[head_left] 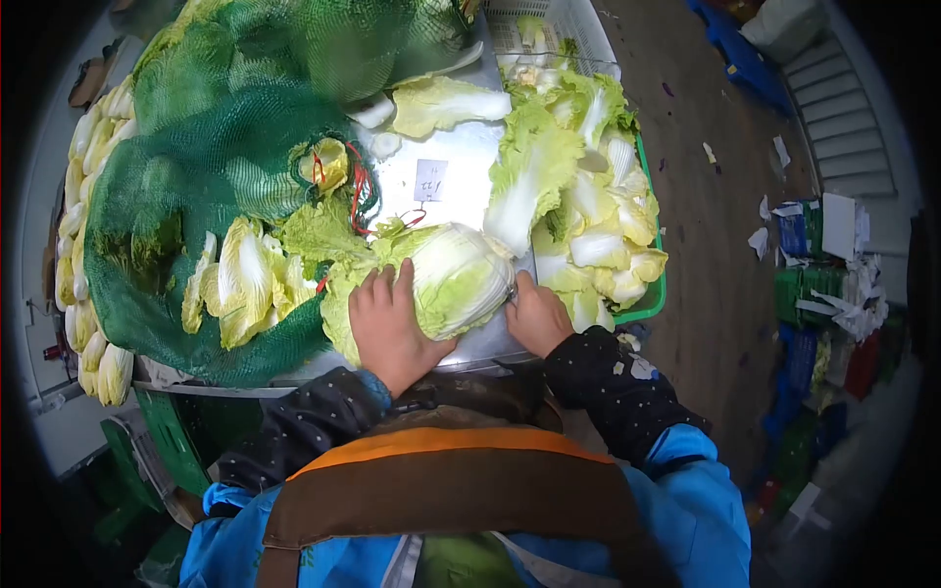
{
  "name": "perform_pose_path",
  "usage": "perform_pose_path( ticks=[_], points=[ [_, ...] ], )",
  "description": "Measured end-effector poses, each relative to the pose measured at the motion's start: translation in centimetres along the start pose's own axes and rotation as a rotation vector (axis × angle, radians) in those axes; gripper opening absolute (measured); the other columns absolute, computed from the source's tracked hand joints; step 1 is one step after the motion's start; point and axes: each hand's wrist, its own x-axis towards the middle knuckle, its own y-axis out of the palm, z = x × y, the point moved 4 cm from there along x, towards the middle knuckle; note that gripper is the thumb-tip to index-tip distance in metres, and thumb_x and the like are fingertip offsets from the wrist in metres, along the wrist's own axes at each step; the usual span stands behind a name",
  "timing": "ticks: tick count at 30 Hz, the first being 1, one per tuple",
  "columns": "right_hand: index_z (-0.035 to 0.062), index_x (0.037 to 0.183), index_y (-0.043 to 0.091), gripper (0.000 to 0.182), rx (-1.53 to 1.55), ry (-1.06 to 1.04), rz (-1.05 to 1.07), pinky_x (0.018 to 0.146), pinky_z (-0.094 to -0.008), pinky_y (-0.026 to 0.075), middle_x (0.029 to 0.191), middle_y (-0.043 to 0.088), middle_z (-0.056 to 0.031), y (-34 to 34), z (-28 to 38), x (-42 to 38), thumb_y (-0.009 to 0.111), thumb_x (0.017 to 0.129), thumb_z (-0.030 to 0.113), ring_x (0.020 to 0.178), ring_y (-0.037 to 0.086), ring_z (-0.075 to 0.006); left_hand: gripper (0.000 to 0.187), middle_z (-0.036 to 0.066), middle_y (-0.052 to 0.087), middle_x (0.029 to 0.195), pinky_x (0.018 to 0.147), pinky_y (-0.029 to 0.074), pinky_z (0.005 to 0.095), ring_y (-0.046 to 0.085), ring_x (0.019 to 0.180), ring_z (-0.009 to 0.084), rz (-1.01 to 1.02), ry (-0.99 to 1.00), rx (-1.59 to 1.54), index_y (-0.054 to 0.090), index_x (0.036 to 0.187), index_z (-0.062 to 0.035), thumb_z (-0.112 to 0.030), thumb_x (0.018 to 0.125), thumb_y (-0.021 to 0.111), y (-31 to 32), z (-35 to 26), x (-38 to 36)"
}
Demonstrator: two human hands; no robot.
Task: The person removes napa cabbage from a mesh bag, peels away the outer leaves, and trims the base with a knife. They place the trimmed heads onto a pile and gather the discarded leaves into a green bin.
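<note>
A napa cabbage (459, 277) lies on its side at the metal table's front edge, its pale base to the right and its loose green leaves to the left. Spread over its leafy side, my left hand (388, 328) presses it with the fingers apart. At the base end, my right hand (539, 314) is closed in a fist around a thin dark tool (512, 293) that looks like a knife. Most of that tool is hidden by the fist and the cabbage. A long loose leaf (529, 186) rests just beyond the base.
Green mesh sacks (245, 127) of cabbages fill the left and back, with loose yellowish leaves (245, 279) on the nearest. A green crate (659, 294) heaped with leaves stands at the right, a white basket (600, 39) behind it. A paper label (431, 180) lies on the metal tabletop (470, 157).
</note>
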Motion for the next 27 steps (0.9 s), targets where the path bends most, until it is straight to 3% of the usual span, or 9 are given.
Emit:
perform_pose_path(
  ticks=[6,8,13,18,20,22,24,26,27],
  points=[
    [-0.0042,0.094,0.044,0.024,-0.079,0.063,-0.029,0.063,-0.0525,0.046,0.07,0.058,-0.0295,-0.4,1.3,0.6,0.056,0.079,0.009,0.068,0.057,-0.0467,0.086,0.016,0.05,0.105,0.083,0.042,0.0404,0.049,0.098,0.0329,0.009,0.0,-0.015,0.047,0.121,-0.002,-0.036,0.05,0.082,-0.7,0.7,1.5],
    [-0.006,0.098,0.043,0.02,-0.113,0.074,0.05,0.07,-0.0533,0.045,0.078,0.06,-0.0292,-1.1,1.9,1.1,0.045,0.081,0.005,0.074,0.059,-0.0459,0.087,0.015,0.05,0.104,0.082,0.043,0.039,0.05,0.095,0.0322,0.062,-0.095,-0.024,0.047,0.121,-0.0029,-0.035,0.048,0.082,-1.0,0.4,2.4],
    [-0.0089,0.1,0.045,0.023,-0.195,0.169,0.158,0.074,-0.0519,0.046,0.084,0.061,-0.0307,-1.0,2.4,-0.8,0.041,0.081,0.003,0.083,0.06,-0.0454,0.086,0.013,0.051,0.102,0.076,0.044,0.0405,0.051,0.093,0.0312,0.038,-0.046,-0.042,0.05,0.119,-0.0049,-0.038,0.046,0.083,-0.8,1.3,1.7],
    [-0.0068,0.102,0.048,0.024,-0.257,0.201,0.051,0.071,-0.049,0.048,0.083,0.063,-0.026,2.3,-0.6,2.6,0.046,0.081,0.006,0.081,0.062,-0.0414,0.085,0.013,0.052,0.102,0.082,0.043,0.0427,0.051,0.095,0.0323,0.12,-0.16,-0.139,0.05,0.119,-0.0046,-0.039,0.048,0.082,-1.0,2.7,3.4],
    [-0.0064,0.103,0.05,0.026,-0.299,0.184,0.142,0.075,-0.0483,0.048,0.086,0.063,-0.0265,2.2,-1.2,3.1,0.048,0.081,0.008,0.085,0.062,-0.0412,0.085,0.014,0.053,0.103,0.085,0.042,0.0426,0.051,0.097,0.0328,0.136,-0.143,-0.15,0.049,0.119,-0.0035,-0.038,0.049,0.082,-0.4,3.6,1.5],
    [-0.0026,0.104,0.056,0.028,-0.297,0.137,0.151,0.077,-0.0483,0.048,0.091,0.063,-0.0265,2.0,-2.7,4.3,0.05,0.081,0.01,0.088,0.061,-0.0412,0.086,0.017,0.052,0.107,0.088,0.041,0.0426,0.05,0.1,0.0343,-0.043,0.014,-0.214,0.048,0.12,-0.0023,-0.038,0.049,0.082,-1.1,4.1,0.0],
    [-0.0038,0.087,0.064,0.023,-0.254,0.099,0.06,0.073,-0.0482,0.049,0.083,0.063,-0.0277,2.1,-4.1,5.9,0.052,0.075,0.012,0.08,0.062,-0.0422,0.091,0.021,0.049,0.117,0.094,0.039,0.0439,0.047,0.109,0.0376,-0.049,0.146,-0.247,0.046,0.123,-0.0018,-0.03,0.046,0.084,-1.7,5.1,-3.1],
    [-0.0041,0.086,0.063,0.024,-0.131,-0.024,0.163,0.071,-0.0474,0.049,0.08,0.062,-0.0272,2.6,-6.1,7.4,0.055,0.073,0.014,0.078,0.062,-0.0413,0.093,0.021,0.047,0.121,0.097,0.037,0.0441,0.046,0.113,0.0388,-0.059,0.164,-0.345,0.045,0.124,-0.0019,-0.023,0.043,0.085,-1.8,6.6,-5.5],
    [-0.0019,0.091,0.064,0.027,-0.046,0.116,0.381,0.075,-0.0435,0.049,0.085,0.063,-0.0259,0.9,-4.5,6.5,0.057,0.071,0.015,0.082,0.061,-0.0415,0.093,0.021,0.047,0.121,0.097,0.037,0.0441,0.046,0.113,0.0388,-0.049,0.185,-0.332,0.045,0.124,-0.0019,-0.023,0.043,0.085,-1.6,6.7,-6.1]
  ],
)
